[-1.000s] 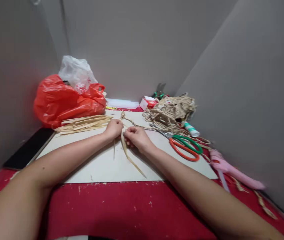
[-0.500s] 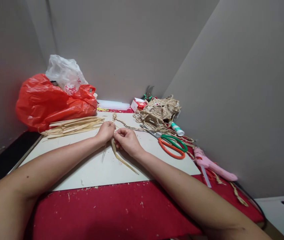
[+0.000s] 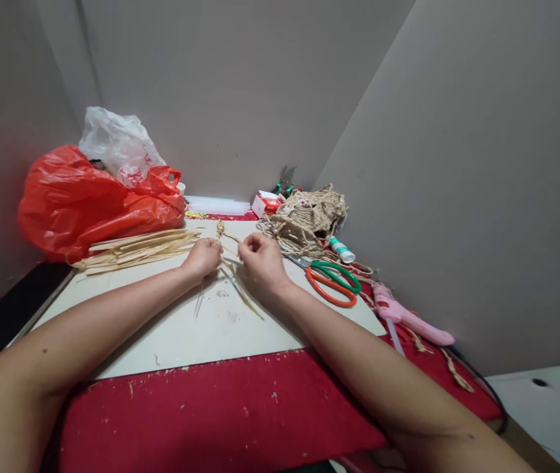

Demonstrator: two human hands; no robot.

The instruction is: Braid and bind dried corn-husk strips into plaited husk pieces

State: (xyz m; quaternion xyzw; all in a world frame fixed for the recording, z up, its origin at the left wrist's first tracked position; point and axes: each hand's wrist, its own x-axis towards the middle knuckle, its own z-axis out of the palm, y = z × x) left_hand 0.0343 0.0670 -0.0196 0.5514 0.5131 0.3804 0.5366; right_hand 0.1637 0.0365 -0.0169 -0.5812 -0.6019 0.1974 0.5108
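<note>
Over the white board, my left hand is closed on the end of a braided straw cord, whose knotted tip sticks up beyond the fingers. Loose straw strips trail from the grip toward me across the board. My right hand is just to the right, thumb and forefinger pinched together on what looks like a thin straw strand. The curled fingers partly hide it. Scissors with green and orange handles lie right of that hand, and a bundle of flat straw strips lies left of my left hand.
A heap of braided straw cord is at the back right, near a glue stick. A pink glue gun rests on the red cloth. A red plastic bag and a dark flat panel stand at left.
My right hand has moved away from my left, rightward and slightly up, opening a gap between them. The left hand keeps its grip. The whole view has shifted slightly.
</note>
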